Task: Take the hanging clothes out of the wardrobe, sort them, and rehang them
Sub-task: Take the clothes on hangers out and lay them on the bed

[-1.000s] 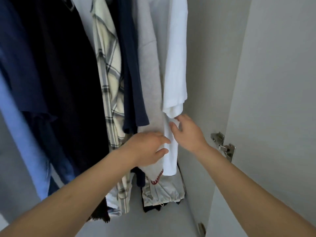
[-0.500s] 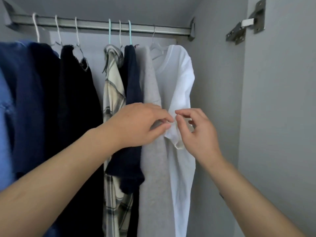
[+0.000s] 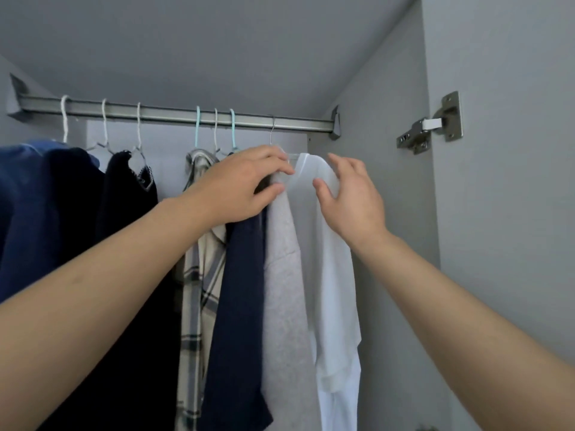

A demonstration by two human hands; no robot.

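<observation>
— Where are the hands?

— Both are up near the rail (image 3: 174, 115), at the right end of the wardrobe. The left hand (image 3: 239, 188) sits at the top of the grey top (image 3: 286, 275), thumb and fingers closing round the fabric by the shoulder. The right hand (image 3: 351, 197) is spread, fingers apart, laid against the shoulder of the white tee (image 3: 333, 290).

— Is either one gripping a hanger?

— Hard to say; the left hand covers that spot. I see only a thin wire hook (image 3: 273, 132) going up to the rail just above it.

— And the clothes?

— All hanging. From the left: a blue shirt (image 3: 21, 206), a black garment (image 3: 124, 197), a plaid shirt (image 3: 199, 290), a navy top (image 3: 236, 321), then the grey and white ones, pressed close together. A door hinge (image 3: 431, 126) sits on the right panel.
</observation>
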